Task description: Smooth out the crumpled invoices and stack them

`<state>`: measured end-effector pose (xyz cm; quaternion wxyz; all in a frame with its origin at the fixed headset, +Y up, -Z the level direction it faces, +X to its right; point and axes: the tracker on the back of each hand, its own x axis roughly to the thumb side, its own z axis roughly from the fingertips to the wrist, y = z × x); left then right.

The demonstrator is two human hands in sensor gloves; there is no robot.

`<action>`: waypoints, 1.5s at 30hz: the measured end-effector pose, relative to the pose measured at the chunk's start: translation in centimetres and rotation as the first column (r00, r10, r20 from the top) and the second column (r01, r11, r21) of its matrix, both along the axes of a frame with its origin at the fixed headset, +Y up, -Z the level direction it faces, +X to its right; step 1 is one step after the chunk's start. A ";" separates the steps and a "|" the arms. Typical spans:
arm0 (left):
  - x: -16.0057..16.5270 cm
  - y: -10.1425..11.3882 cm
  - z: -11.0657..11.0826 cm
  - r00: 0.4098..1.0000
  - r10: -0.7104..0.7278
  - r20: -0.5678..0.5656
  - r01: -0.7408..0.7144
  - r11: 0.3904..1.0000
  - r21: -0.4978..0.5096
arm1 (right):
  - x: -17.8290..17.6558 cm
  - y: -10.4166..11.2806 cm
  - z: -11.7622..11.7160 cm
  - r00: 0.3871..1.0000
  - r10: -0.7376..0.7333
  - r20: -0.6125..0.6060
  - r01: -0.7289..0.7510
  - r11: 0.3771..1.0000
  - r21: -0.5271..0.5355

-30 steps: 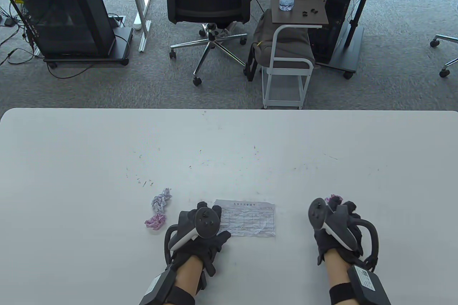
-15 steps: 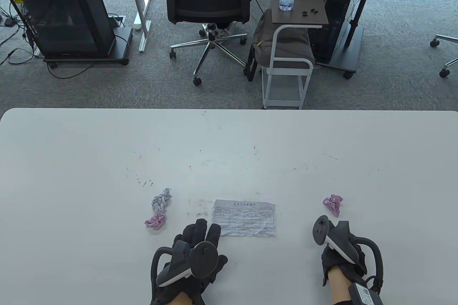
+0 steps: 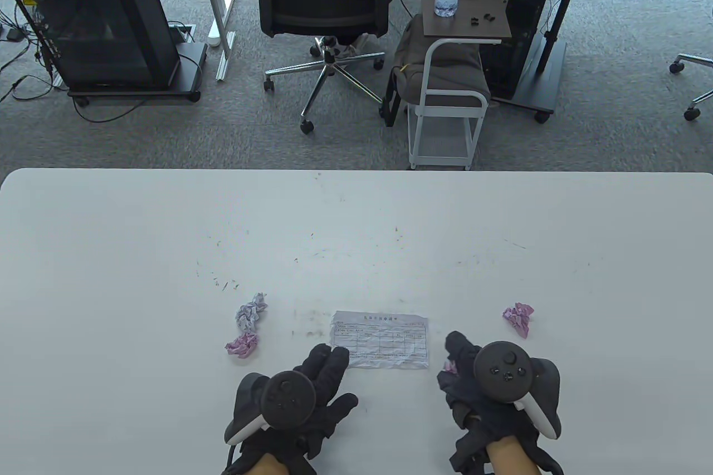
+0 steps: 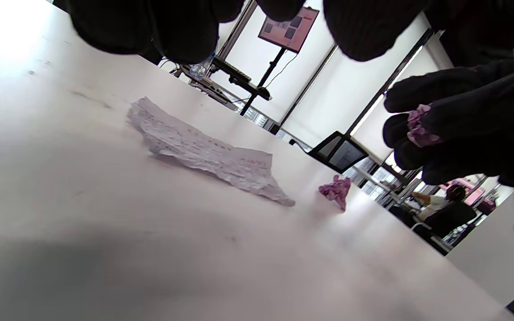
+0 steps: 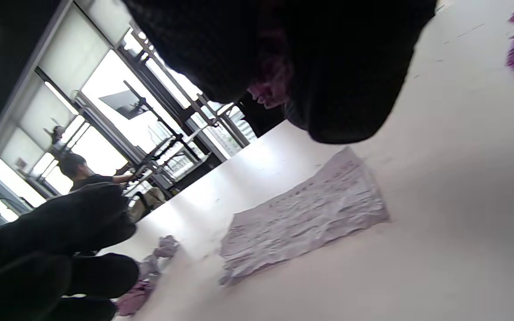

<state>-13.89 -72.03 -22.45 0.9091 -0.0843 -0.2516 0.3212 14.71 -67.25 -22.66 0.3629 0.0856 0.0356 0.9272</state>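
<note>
Invoice (image 3: 380,341) flat, long axis left-right | right hand (image 3: 490,386) fingers pinch pink wad (image 4: 419,129) | left fingers spread

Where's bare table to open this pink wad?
Bare table runs beyond the flat invoice, and between the invoice and the right pink wad. Crowded: two wads left of the invoice, and the near edge under both hands.

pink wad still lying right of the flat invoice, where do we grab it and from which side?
Pinch the pink crumpled wad across its bunched middle, coming straight down from above. It is a loose, lumpy ball on bare table, apart from the flattened invoice, with no flat edge to slide under. The right hand is nearer, but it already holds a pink scrap, so free it first.
</note>
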 end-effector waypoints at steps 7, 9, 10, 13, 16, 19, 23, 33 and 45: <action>0.0 1.6 1.0 0.988 0.142 0.060 -0.145 0.988 0.054 | -3.1 -2.5 0.3 0.922 -0.357 -0.151 0.355 0.934 -0.045; 0.4 1.7 1.2 0.988 0.127 0.083 -0.132 0.989 0.059 | -3.5 -3.3 0.4 0.877 -0.430 -0.213 0.417 0.903 -0.103; 0.8 1.8 1.3 0.989 0.117 0.094 -0.123 0.990 0.066 | -3.7 -3.5 0.6 0.868 -0.450 -0.209 0.435 0.893 -0.114; 2.2 2.2 1.6 0.989 0.079 0.128 -0.093 0.990 0.109 | -4.4 -4.2 1.2 0.842 -0.491 -0.224 0.470 0.871 -0.141; 3.2 2.7 2.1 0.994 0.034 0.106 -0.052 0.983 0.173 | -5.2 -4.6 1.4 0.820 -0.525 -0.228 0.492 0.850 -0.187; 2.8 3.0 2.1 0.995 0.061 0.073 -0.075 0.975 0.209 | -5.3 -4.9 1.3 0.784 -0.573 -0.238 0.531 0.818 -0.219; 1.7 2.8 1.6 0.977 0.212 0.026 -0.213 0.966 0.146 | -5.1 -4.8 1.2 0.738 -0.629 -0.242 0.604 0.777 -0.176; 1.0 2.1 1.3 0.946 0.323 0.018 -0.324 0.946 0.036 | -4.6 -2.6 2.0 0.888 -0.365 -0.279 0.412 0.902 0.133; 0.8 1.3 0.8 0.962 0.274 -0.021 -0.274 0.960 -0.047 | -2.5 -2.5 1.6 0.884 -0.430 -0.183 0.458 0.875 0.158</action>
